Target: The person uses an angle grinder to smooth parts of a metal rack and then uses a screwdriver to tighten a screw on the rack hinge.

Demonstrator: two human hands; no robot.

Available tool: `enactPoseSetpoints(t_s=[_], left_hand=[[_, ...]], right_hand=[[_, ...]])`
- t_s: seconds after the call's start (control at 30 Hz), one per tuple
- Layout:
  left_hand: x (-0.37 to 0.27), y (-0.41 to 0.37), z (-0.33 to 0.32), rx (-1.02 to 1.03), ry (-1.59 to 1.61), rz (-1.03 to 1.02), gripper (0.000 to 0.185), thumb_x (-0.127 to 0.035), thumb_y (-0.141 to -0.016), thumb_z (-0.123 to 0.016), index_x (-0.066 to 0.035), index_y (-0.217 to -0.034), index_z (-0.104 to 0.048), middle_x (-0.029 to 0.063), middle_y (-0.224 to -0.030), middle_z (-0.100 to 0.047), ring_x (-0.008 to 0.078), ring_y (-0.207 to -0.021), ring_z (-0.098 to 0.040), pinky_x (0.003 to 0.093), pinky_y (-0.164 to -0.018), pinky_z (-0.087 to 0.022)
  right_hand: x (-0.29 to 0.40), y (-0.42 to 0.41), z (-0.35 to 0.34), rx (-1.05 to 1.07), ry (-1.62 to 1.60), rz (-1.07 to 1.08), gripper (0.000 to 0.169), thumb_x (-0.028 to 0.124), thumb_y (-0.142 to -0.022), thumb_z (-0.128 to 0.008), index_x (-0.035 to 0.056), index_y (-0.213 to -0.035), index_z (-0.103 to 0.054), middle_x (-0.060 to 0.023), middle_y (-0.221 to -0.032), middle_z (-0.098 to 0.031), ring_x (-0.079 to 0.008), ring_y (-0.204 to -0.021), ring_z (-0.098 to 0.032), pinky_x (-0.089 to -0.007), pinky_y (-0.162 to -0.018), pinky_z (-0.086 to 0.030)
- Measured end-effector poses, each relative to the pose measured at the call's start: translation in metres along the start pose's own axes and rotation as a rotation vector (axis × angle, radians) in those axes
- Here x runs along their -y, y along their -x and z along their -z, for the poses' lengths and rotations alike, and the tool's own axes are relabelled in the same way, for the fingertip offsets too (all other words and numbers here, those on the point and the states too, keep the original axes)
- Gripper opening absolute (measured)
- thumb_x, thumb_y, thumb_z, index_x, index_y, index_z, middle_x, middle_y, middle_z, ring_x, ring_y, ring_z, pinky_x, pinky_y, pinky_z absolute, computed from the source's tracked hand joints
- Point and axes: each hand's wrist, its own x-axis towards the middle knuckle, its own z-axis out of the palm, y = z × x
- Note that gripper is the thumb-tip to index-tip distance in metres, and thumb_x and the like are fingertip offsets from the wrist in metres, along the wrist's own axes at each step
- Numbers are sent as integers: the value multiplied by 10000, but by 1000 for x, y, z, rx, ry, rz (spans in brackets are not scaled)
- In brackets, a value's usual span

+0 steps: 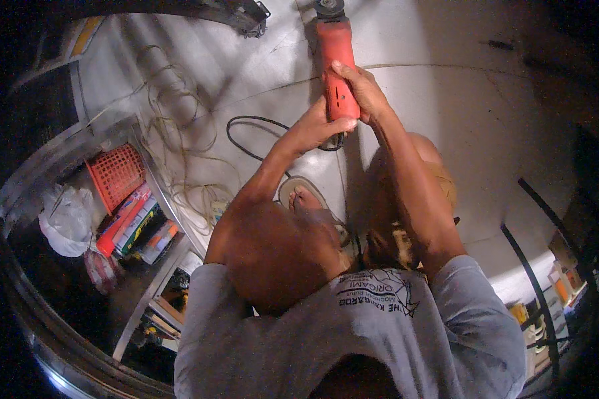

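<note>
A red angle grinder (pixel 337 45) is held between both hands above the tiled floor, its head pointing away from me. At its far end sits a round grey disc (pixel 329 6), cut off by the top of the picture. My left hand (pixel 317 124) grips the rear of the body from the left, thumb across the end. Around the right side wraps my right hand (pixel 364 92), its thumb lying on top of the casing. A black power cord (pixel 249 118) leaves the rear and loops over the floor toward my sandalled foot (pixel 304 197).
Tangled pale cord (pixel 182 144) lies on the floor at the left. Beside it, a metal-framed shelf (pixel 162 199) holds a red plastic basket (pixel 120 172), a white plastic bag (pixel 67 219) and several boxes (pixel 135 227). Black bars (pixel 526 259) stand at the right. A dark metal part (pixel 252 20) juts in above.
</note>
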Motion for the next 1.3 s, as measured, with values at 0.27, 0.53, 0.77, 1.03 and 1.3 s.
enactPoseSetpoints(t_s=[0.27,0.53,0.77,1.03,1.3], left_hand=[[-15,20,-22,-318,-409,112,483,-237,-887,-662,-5,-1274,-489,102,-940,-678,158,-700,-656,321,-674,-532],[17,10,-21,-440,-795,-77,505,-255,-841,-721,20,-1191,-482,144,-887,-670,179,-703,-663,321,-650,-515],[14,5,-32,-325,-225,43,473,-153,-853,-700,41,-1219,-473,154,-936,-677,215,-788,-660,342,-718,-519],[21,11,-23,-468,-716,-127,605,-162,-776,-773,36,-1255,-462,204,-1060,-653,302,-925,-674,376,-799,-530],[-17,12,-12,-495,-1218,-561,553,-157,-604,-827,-51,-1082,-569,113,-995,-603,305,-936,-619,398,-769,-548]], right_hand=[[-18,-6,1,-27,-145,39,446,406,-875,-671,-1,-1051,-623,-84,-896,-651,-175,-759,-616,-333,-696,-525],[-30,-11,-5,-115,-101,145,436,386,-871,-669,-15,-1037,-629,-88,-905,-666,-179,-770,-616,-328,-732,-515],[-28,0,13,-125,-86,137,484,410,-868,-680,-22,-1078,-616,-91,-937,-667,-176,-803,-621,-331,-741,-522],[-19,2,-3,-142,-25,159,514,442,-877,-667,-32,-1069,-616,-109,-919,-665,-176,-799,-629,-327,-714,-526],[-9,7,-17,-218,33,140,442,372,-911,-640,-42,-1061,-608,-96,-903,-663,-174,-775,-628,-329,-726,-525]])
